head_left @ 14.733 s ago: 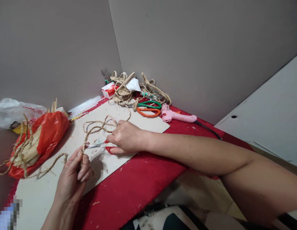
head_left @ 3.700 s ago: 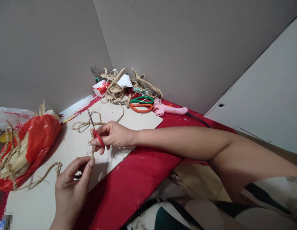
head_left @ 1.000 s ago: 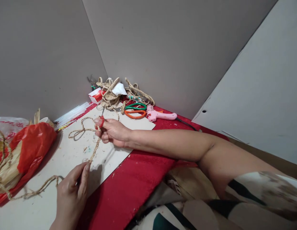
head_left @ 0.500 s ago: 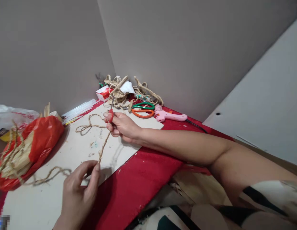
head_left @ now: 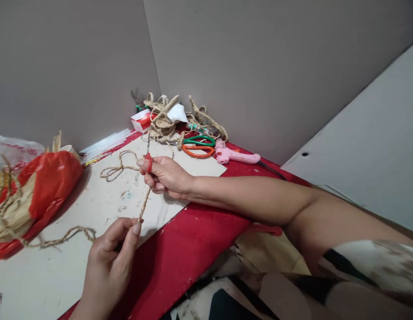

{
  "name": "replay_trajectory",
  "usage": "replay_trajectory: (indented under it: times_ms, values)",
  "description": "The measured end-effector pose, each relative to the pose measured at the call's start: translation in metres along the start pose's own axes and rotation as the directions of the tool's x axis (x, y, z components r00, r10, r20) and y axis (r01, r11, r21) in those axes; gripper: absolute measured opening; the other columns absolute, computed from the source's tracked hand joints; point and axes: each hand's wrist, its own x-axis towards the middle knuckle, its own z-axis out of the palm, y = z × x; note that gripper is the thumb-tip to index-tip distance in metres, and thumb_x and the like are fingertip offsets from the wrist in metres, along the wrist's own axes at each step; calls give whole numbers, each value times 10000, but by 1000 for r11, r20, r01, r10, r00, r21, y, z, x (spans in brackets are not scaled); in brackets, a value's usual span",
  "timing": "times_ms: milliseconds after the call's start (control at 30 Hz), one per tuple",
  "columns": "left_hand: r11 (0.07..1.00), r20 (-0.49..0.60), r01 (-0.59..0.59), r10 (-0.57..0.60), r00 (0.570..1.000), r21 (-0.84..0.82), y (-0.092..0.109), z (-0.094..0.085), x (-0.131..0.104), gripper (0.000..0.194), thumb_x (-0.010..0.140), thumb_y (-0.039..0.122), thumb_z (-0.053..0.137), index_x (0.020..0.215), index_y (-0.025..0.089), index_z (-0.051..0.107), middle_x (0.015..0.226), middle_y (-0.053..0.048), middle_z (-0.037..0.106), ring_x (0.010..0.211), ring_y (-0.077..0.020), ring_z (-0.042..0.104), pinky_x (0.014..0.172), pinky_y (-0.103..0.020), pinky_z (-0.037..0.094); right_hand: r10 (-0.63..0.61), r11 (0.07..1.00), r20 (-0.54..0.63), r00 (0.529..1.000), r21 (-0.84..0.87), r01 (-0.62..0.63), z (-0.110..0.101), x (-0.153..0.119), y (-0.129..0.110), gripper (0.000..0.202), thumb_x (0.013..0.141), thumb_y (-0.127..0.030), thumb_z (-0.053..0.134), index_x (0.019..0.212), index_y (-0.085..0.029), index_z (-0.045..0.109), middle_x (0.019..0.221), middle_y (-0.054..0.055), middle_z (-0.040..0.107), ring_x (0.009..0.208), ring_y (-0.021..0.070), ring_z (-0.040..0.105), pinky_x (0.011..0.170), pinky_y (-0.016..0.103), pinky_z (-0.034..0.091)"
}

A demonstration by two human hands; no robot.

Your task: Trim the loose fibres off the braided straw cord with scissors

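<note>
My left hand (head_left: 111,255) pinches a thin twisted straw cord (head_left: 145,204) between thumb and forefinger. From there the cord runs up to my right hand (head_left: 166,174), whose fingers are closed around small red-handled scissors (head_left: 148,162) and also hold the cord. The scissors' blades point away from me, toward the back. Beyond the right hand, more cord lies in loose loops on the white board (head_left: 73,275). Another length of cord trails from behind the left hand to the red plastic bag (head_left: 58,178) of straw strips.
At the back corner lies a heap of braided straw rope (head_left: 163,126) with a red and white box (head_left: 142,121). Scissors with green and orange handles (head_left: 198,146) and a pink glue gun (head_left: 238,155) lie beside it. Clear sticks (head_left: 106,144) rest along the left wall.
The view has shifted slightly. The stretch of cord between my hands looks smoother, with fewer stray fibres near the left fingertips. Both hands keep their hold.
</note>
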Motion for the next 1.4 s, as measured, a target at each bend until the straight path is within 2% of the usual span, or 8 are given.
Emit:
replay_trajectory:
  times_ms: [300,400,600,867,1033,1167,1267,1400]
  values:
    - [991,-36,118,-121,992,-62,-7,4,5,308,772,422,654,1024,244,646,577,50,482,520,-128,405,476,-225,322,-91,993,8,996,-78,91,-10,7,5,307,820,-442,601,773,-165,480,499,-50,606,309,44,451,321,137,327]
    - [998,-128,31,-23,991,54,-10,7,6,356,782,378,653,1114,251,628,571,60,461,504,-126,408,483,-226,341,-59,993,-3,998,-103,59,-12,7,4,284,834,-425,589,796,-168,474,535,-34,633,337,50,493,353,137,368]
    - [938,-264,-185,266,927,294,-13,10,6,237,796,275,630,1023,243,693,849,-43,713,650,-181,632,641,-281,457,-20,994,-47,999,-106,15,-12,9,0,192,906,-337,495,815,-173,457,572,-16,651,392,62,553,395,145,422]
    - [882,-253,-248,367,895,401,-9,6,7,254,807,223,626,1056,229,674,787,-27,678,502,-139,516,544,-276,412,-98,981,-130,987,-180,74,-14,11,-7,327,802,-453,625,753,-174,461,477,-48,600,350,72,535,322,137,358]
    - [872,-311,-285,421,852,398,-10,4,7,182,796,189,635,971,218,676,904,-65,650,663,-166,582,620,-286,437,-231,931,-167,959,-323,168,-21,17,-10,356,757,-448,670,671,-163,474,411,-63,562,272,34,414,281,128,275]
    - [940,-315,-182,272,909,287,-12,2,7,101,804,266,644,872,223,704,849,-48,642,672,-162,580,632,-282,437,-258,914,-172,951,-363,182,-24,21,-9,359,757,-452,664,662,-166,468,405,-67,552,266,29,400,283,129,273]
    - [996,-202,92,-94,975,-19,-13,-1,11,170,785,382,661,801,217,698,629,-8,599,556,-143,528,527,-252,413,-232,901,-127,964,-401,164,-26,22,-9,332,789,-431,637,684,-169,462,435,-66,565,295,36,443,302,129,309]
    - [675,137,420,-432,891,-607,-14,-7,21,191,754,356,706,775,178,640,550,34,516,409,-57,352,388,-176,308,-81,841,-35,996,-539,49,-30,23,-13,335,825,-463,581,710,-177,452,486,-48,584,354,63,512,316,145,329]
